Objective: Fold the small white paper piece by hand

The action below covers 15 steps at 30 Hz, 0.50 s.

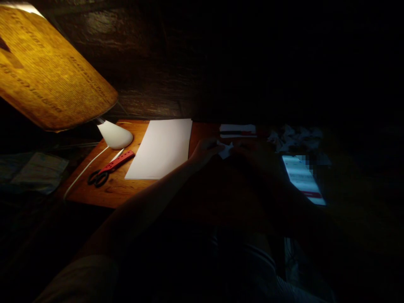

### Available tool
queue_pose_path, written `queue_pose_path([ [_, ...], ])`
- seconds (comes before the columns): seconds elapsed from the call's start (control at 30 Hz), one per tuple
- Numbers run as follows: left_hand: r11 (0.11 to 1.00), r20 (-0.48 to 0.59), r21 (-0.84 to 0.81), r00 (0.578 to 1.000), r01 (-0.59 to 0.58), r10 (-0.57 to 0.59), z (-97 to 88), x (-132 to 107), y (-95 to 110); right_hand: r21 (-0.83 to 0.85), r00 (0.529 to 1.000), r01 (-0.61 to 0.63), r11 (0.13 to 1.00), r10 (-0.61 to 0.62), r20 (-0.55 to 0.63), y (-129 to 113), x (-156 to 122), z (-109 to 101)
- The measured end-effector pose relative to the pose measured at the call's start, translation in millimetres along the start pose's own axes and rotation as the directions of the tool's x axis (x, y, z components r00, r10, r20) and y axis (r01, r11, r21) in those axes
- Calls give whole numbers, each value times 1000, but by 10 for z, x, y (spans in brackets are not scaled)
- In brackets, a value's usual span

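Note:
A small white piece of folded paper [225, 150] is held between my two hands above the middle of the wooden table. My left hand [205, 150] has its fingers closed on the paper's left side. My right hand [245, 150] lies in deep shadow at the right side of the same paper; its fingers seem pinched on that edge, though little detail shows. Just left of my left hand lies a stack of white sheets [160, 149]. Behind the hands rests a small white paper strip [237, 130] with a dark and red slim tool [240, 133] across it.
A lamp with a yellow printed shade [57, 71] and white base [115, 135] lights the left side. Near it lie black-handled scissors [102, 176] and a red perforated object [118, 162]. Several folded white paper pieces [292, 138] and a lit phone [301, 179] are at right.

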<state>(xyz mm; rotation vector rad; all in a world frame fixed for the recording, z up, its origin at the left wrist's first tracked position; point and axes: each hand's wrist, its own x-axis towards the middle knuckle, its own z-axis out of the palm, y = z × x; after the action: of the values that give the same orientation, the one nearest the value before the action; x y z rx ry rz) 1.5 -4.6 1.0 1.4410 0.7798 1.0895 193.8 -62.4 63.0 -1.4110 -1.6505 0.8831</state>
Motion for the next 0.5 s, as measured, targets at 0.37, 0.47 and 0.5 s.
queue_pose_path([
  [0.37,999,-1,-5,999,33,-33,-9,1,22,-54,1000,9,998,-9,2,-78,-34,-8],
  [0.47,999,-3,-3,999,47,-47,-9,0,26,-13,1000,14,1000,-14,-15,-66,-28,-1],
  [0.5,999,4,6,999,50,-50,-7,-2,30,-8,999,17,1000,-17,-28,-61,-28,5],
])
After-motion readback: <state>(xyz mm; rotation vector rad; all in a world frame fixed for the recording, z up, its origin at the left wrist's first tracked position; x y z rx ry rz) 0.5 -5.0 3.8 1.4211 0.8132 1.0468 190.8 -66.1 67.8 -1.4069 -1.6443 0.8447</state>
